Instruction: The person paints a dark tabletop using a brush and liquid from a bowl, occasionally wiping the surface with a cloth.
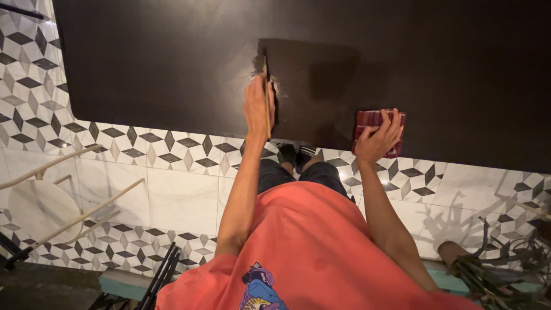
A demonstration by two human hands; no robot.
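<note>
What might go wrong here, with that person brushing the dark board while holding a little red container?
The left hand works a thin brush at the edge of a glossy patch on the dark board; the finish could end up uneven there. The right hand holds the red container by its fingers against the board edge; it might tip and spill. Drips could also land on the patterned tiles or the shoes below.

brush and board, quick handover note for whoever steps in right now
Left hand: grip shut on a thin brush, tip on the dark board at the edge of the wet patch.
Right hand: grip shut on a small dark red block, resting against the board's lower edge.
Done: one darker, fresh-looking rectangle in the middle of the board.
Left: the board around that patch looks uncoated.
</note>
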